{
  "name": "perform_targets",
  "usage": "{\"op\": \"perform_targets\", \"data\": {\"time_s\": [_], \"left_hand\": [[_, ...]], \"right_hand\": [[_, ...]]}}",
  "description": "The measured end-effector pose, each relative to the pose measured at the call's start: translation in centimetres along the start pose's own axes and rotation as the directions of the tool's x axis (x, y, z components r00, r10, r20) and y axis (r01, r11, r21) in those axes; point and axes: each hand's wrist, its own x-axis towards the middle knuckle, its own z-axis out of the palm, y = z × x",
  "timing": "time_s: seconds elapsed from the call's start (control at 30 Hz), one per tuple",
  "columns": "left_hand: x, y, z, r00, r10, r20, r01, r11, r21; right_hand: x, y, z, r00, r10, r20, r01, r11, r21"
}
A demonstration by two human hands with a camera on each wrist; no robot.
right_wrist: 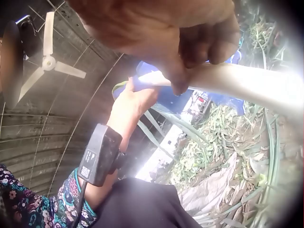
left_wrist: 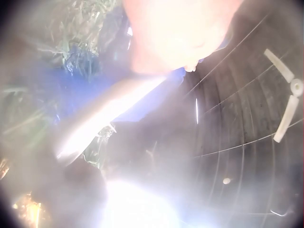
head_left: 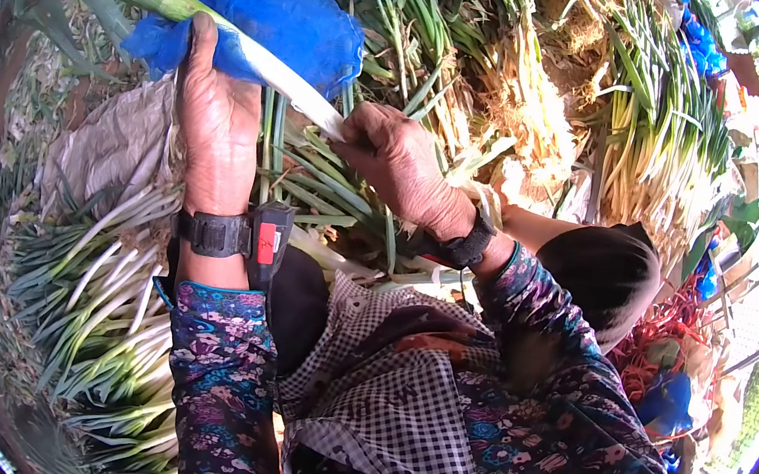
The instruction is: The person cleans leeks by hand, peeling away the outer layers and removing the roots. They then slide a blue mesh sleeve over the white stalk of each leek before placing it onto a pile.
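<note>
One leek [head_left: 276,75] stretches at a slant between two bare hands, its green leafy end at the upper left and its white end toward the middle of the head view. The right hand [head_left: 404,165] has its fingers curled tightly together around the white end. The left hand [head_left: 219,122] is turned palm up, its thumb over the leek near where green turns to white, clamping it; the other fingers are hidden behind a crumpled blue plastic sheet [head_left: 302,27], which lies against the leek on both sides of that grip. In the left wrist view, glare washes out most of the hand.

A black strap [head_left: 217,236] with a small device circles the left wrist, and another strap [head_left: 471,240] circles the right. The person wears flowered sleeves [head_left: 226,361], and a checked cloth [head_left: 414,407] lies over the lap.

Below and to the left of the left hand, many leeks lie in a pile [head_left: 114,297] with their white stems toward the person. A pale sack [head_left: 112,136] lies just beside the left forearm, among scattered leaf scraps. Farther off at the upper right, a large bundle [head_left: 656,130] of green-topped stalks lies on the ground, well apart from the hands. The right wrist view also shows a ceiling fan [right_wrist: 49,62] under a curved roof [right_wrist: 47,133].
</note>
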Motion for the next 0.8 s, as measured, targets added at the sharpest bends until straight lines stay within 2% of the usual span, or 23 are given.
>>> {"op": "perform_targets", "data": {"time_s": [0.03, 0.07, 0.1, 0.17, 0.23, 0.3, 0.33, 0.37, 0.4, 0.43, 0.47, 0.5, 0.57, 0.6, 0.67, 0.7, 0.73, 0.77, 0.8], "left_hand": [[0.3, -0.2, -0.2, 1.0, -0.002, -0.001, 0.002, 1.0, 0.001], [0.8, -0.4, -0.8, 0.999, 0.026, -0.046, -0.026, 1.0, 0.011], [1.4, -0.5, -1.4, 0.994, 0.054, -0.091, -0.052, 0.998, 0.025], [2.6, -0.3, -2.3, 0.987, 0.087, -0.135, -0.083, 0.996, 0.033], [3.1, 0.2, -3.3, 0.977, 0.112, -0.182, -0.106, 0.993, 0.043], [3.4, 1.2, -3.3, 0.965, 0.133, -0.227, -0.127, 0.991, 0.042], [3.5, 1.7, -3.2, 0.959, 0.122, -0.257, -0.119, 0.992, 0.029], [3.1, 2.3, -2.7, 0.954, 0.099, -0.284, -0.096, 0.995, 0.025], [3.5, 2.7, -3.2, 0.953, 0.114, -0.28, -0.114, 0.993, 0.017], [4.0, 3.3, -3.9, 0.952, 0.13, -0.278, -0.133, 0.991, 0.007], [4.1, 3.8, -4.2, 0.949, 0.16, -0.272, -0.152, 0.987, 0.049], [3.8, 4.0, -4.1, 0.949, 0.161, -0.272, -0.153, 0.987, 0.052], [3.2, 4.6, -3.5, 0.952, 0.202, -0.232, -0.179, 0.977, 0.117], [2.8, 4.5, -2.8, 0.947, 0.189, -0.259, -0.16, 0.979, 0.127], [2.8, 4.3, -3.1, 0.952, 0.187, -0.243, -0.159, 0.978, 0.132], [2.9, 4.2, -3.1, 0.954, 0.191, -0.229, -0.162, 0.977, 0.142], [2.8, 3.9, -2.8, 0.949, 0.196, -0.245, -0.165, 0.976, 0.143], [2.7, 3.7, -2.6, 0.952, 0.191, -0.241, -0.159, 0.976, 0.146], [2.7, 3.5, -2.4, 0.938, 0.204, -0.28, -0.164, 0.973, 0.161]], "right_hand": [[-0.1, -0.1, 0.0, 0.98, -0.192, -0.057, 0.183, 0.974, -0.136], [-0.4, -0.3, 0.0, 0.961, -0.275, 0.012, 0.267, 0.92, -0.286], [-0.9, -0.4, -0.2, 0.962, -0.272, 0.012, 0.264, 0.922, -0.284], [-1.8, -0.4, -0.9, 0.865, -0.494, 0.092, 0.501, 0.834, -0.232], [-2.5, 0.2, -1.1, 0.813, -0.581, 0.044, 0.579, 0.814, 0.051], [-5.1, 1.9, -0.5, 0.881, -0.466, 0.079, 0.427, 0.857, 0.289], [-6.4, 3.1, -1.1, 0.866, -0.479, 0.142, 0.434, 0.862, 0.263], [-8.2, 5.5, -1.4, 0.9, -0.35, 0.261, 0.321, 0.935, 0.148], [-9.6, 8.4, -1.4, 0.912, -0.091, 0.399, 0.156, 0.979, -0.134], [-11.1, 11.3, -1.5, 0.898, 0.086, 0.432, 0.082, 0.931, -0.355], [-14.5, 15.8, -2.1, 0.899, -0.105, 0.426, 0.285, 0.878, -0.385], [-15.9, 17.3, -2.8, 0.707, 0.187, 0.682, 0.151, 0.902, -0.404], [-16.2, 16.7, -3.2, 0.798, -0.027, 0.603, 0.188, 0.96, -0.205], [-13.8, 13.6, -3.4, 0.777, 0.066, 0.626, 0.054, 0.984, -0.17], [-9.5, 9.1, -3.8, 0.86, 0.072, 0.505, -0.016, 0.993, -0.113], [-8.2, 7.3, -3.6, 0.969, -0.036, 0.245, 0.033, 0.999, 0.016], [-6.8, 5.7, -3.4, 0.989, 0.058, 0.133, -0.072, 0.993, 0.099], [-6.1, 5.6, -2.8, 0.991, 0.098, 0.094, -0.109, 0.987, 0.119], [-5.6, 5.5, -1.9, 0.996, 0.069, 0.055, -0.073, 0.995, 0.071]]}}
